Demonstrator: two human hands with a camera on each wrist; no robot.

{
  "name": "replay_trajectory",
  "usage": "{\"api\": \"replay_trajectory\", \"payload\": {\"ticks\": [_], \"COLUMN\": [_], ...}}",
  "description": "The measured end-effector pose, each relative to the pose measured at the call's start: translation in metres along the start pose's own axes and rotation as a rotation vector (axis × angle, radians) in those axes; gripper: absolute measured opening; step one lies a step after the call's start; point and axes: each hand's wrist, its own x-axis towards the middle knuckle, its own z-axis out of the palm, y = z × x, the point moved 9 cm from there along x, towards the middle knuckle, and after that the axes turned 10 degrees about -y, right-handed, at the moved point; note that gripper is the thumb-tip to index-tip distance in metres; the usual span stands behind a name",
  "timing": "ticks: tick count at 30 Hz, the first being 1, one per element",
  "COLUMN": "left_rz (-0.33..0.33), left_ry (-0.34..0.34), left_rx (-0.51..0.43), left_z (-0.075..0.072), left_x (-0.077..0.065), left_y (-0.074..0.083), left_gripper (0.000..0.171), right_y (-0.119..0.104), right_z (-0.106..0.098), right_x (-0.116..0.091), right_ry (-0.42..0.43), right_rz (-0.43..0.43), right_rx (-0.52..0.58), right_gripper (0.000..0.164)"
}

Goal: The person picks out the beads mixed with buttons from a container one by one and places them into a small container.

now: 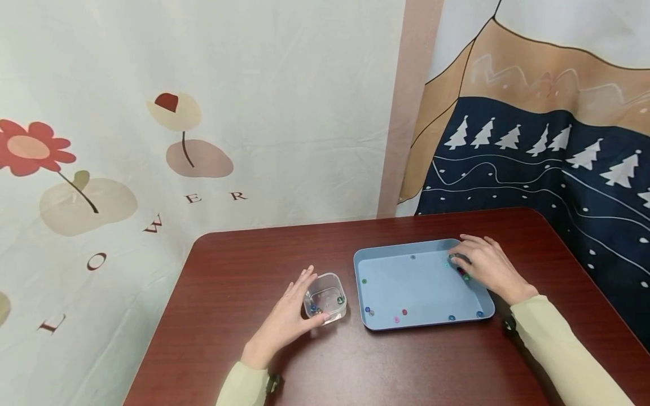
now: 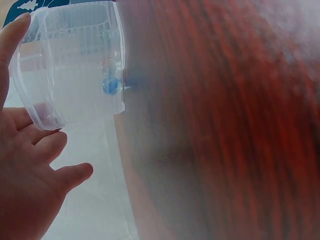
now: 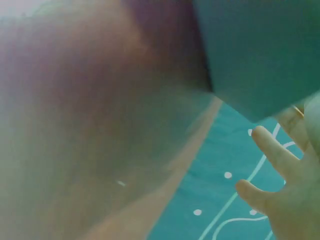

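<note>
Left hand (image 1: 285, 322) pinches clear plastic container (image 1: 325, 286) on counter (image 1: 406, 366). Right hand (image 1: 486, 264) sits over small beads (image 1: 464, 275) in blue tray (image 1: 406, 285); pinch cannot be confirmed. Hazards: a loose grip could drop beads; a knock could tip the container.

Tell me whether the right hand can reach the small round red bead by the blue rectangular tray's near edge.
Probably yes: the small round red bead lies uncovered, with bare floor of the blue rectangular tray between it and the right hand.
</note>
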Motion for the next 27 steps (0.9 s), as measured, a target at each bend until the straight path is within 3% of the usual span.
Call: {"api": "replay_trajectory", "payload": {"ticks": [12,27], "left_rz": [-0.009,-0.019], "left_ry": [-0.002,-0.002], "left_rx": [-0.006,-0.009], "left_z": [0.0,0.0], "left_x": [0.0,-0.001], "left_y": [0.0,0.001], "left_gripper": [0.092,0.092], "right_y": [-0.036,-0.089], "right_z": [-0.034,-0.035], "right_x": [-0.007,-0.004], "right_ry": [0.152,0.267], "right_rz": [-0.123,-0.172], "right_rx": [-0.022,0.091], "right_gripper": [0.025,0.028]}}
